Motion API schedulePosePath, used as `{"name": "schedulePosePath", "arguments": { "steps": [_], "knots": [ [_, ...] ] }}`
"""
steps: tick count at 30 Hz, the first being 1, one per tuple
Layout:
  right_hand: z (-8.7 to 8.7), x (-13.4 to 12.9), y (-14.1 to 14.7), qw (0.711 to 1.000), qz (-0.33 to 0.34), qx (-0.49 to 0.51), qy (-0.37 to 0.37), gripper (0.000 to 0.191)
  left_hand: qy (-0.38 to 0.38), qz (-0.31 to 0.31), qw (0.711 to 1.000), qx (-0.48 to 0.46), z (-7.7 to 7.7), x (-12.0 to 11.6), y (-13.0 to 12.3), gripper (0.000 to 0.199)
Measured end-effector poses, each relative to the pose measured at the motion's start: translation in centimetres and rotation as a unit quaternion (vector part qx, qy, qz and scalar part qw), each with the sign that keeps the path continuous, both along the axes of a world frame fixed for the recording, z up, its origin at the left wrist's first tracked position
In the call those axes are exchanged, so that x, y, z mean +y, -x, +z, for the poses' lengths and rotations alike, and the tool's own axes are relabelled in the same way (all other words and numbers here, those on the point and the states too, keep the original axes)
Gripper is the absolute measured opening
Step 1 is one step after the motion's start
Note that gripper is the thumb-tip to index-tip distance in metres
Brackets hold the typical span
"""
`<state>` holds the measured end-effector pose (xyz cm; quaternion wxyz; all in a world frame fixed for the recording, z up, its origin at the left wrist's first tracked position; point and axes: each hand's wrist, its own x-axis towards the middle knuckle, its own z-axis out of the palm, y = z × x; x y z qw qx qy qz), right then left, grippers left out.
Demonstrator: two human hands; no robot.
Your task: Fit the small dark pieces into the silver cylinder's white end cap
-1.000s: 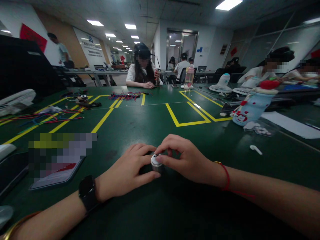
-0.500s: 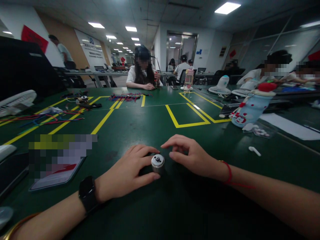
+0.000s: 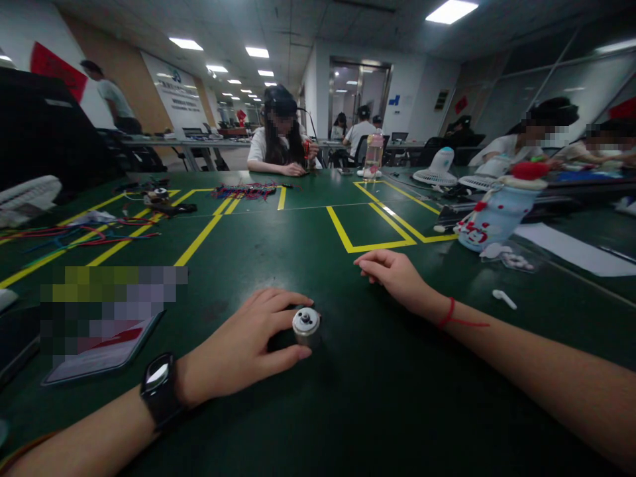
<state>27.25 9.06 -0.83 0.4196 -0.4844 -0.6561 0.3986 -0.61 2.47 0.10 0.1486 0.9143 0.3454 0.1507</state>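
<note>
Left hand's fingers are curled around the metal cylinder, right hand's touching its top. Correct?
Not quite: in the head view the right hand is apart from the metal cylinder, not touching it. The left hand's fingers are curled around it.

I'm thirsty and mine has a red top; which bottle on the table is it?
The blue bottle on the right, beside the white paper. Its top is red; the other, a clear bottle farther back, has a pale lid.

Bright ceiling lights (image 3: 452,11) above pale office walls (image 3: 422,86)
</note>
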Motion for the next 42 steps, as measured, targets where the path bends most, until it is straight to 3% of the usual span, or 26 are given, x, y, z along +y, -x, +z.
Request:
{"name": "schedulePosePath", "arguments": {
  "steps": [7,12,16,22,26,29,36,42],
  "knots": [
    [0.1,-0.3,0.0,0.997,0.026,-0.069,-0.035,0.022,0.001,-0.001,1.0,0.004,0.1,0.0,0.0,0.035],
    [1.0,-2.8,1.7,0.967,0.128,-0.192,-0.103,0.017,0.001,0.003,1.0,0.004,0.6,-0.3,0.1,0.034],
    [2.5,-5.6,4.2,0.967,0.193,-0.122,-0.111,0.02,-0.009,0.007,1.0,-0.007,1.0,-0.5,0.1,0.031],
    [3.6,-7.1,6.7,0.968,0.173,-0.089,-0.159,0.01,-0.023,0.008,1.0,-0.002,1.3,-0.7,-0.2,0.027],
    [3.7,-6.5,5.7,0.981,0.143,-0.039,-0.128,0.017,-0.018,0.004,1.0,0.006,1.4,-0.6,-0.1,0.023],
    [3.6,-6.0,4.0,0.98,0.155,-0.059,-0.108,0.017,-0.01,0.003,1.0,0.002,1.4,-0.5,0.1,0.023],
    [2.6,-5.4,2.1,0.935,0.238,-0.225,-0.14,0.015,0.002,0.003,1.0,0.0,1.8,-0.4,0.0,0.027],
    [2.9,-5.4,1.9,0.926,0.246,-0.243,-0.153,0.015,0.01,0.01,1.0,0.003,2.2,-0.2,-0.3,0.031]
  ]
}}
